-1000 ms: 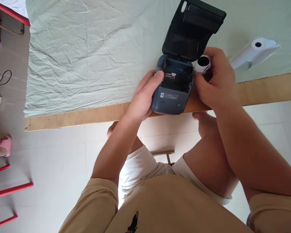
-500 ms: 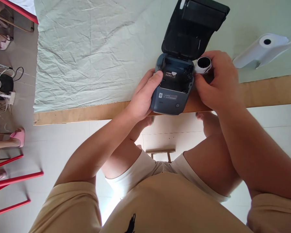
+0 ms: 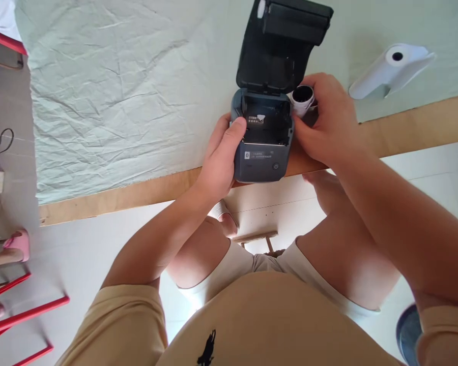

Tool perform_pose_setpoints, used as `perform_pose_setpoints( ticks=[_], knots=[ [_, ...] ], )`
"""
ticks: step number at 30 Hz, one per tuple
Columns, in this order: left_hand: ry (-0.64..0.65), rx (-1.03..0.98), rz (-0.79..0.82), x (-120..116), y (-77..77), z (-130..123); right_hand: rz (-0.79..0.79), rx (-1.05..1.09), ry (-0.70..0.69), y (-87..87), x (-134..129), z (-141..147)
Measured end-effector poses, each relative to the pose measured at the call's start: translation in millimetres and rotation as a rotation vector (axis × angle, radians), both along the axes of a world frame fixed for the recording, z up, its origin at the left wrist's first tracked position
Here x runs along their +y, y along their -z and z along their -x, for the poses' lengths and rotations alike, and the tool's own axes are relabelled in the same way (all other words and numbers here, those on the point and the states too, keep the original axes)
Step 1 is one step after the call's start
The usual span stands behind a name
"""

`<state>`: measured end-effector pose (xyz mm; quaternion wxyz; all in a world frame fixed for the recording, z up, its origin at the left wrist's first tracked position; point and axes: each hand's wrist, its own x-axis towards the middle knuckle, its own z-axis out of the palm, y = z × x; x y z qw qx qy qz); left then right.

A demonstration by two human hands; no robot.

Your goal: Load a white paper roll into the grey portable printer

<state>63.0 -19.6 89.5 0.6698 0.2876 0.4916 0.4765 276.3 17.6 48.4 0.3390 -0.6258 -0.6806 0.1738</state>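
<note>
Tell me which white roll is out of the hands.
The long roll on the cloth, right of the printer; the short roll is in the right hand.

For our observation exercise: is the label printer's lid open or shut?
Open: the lid is swung back from the label printer, exposing its inner compartment.

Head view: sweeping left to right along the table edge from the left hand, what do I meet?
Left hand → open dark device → small white roll → right hand → larger white paper roll.
</note>
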Motion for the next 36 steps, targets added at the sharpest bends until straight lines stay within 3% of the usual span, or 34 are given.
perform_pose_setpoints(
  ticks=[6,14,18,22,25,33,36],
  knots=[
    [-0.014,0.035,0.042,0,-6.6,-1,0.075,-0.028,0.014,-7.1,-2,4],
    [-0.077,0.065,0.037,-6,-11.8,-9,0.045,0.012,-0.031,-7.5,-7,2],
    [-0.066,0.068,0.027,-6,-4.4,-4,0.062,-0.011,-0.05,-6.7,-10,-1],
    [0.063,0.081,-0.118,-3,14.9,10,-0.047,-0.075,-0.102,1.2,-15,-7],
    [0.07,0.095,-0.158,-1,24.4,19,-0.103,-0.116,-0.138,4.7,-18,-10],
    [0.127,-0.026,0.008,-7,18.7,26,-0.175,-0.134,-0.12,-2.5,-25,1],
    [0.153,-0.063,-0.061,-12,21.6,31,-0.161,-0.129,-0.153,-7.0,-27,3]
  ],
)
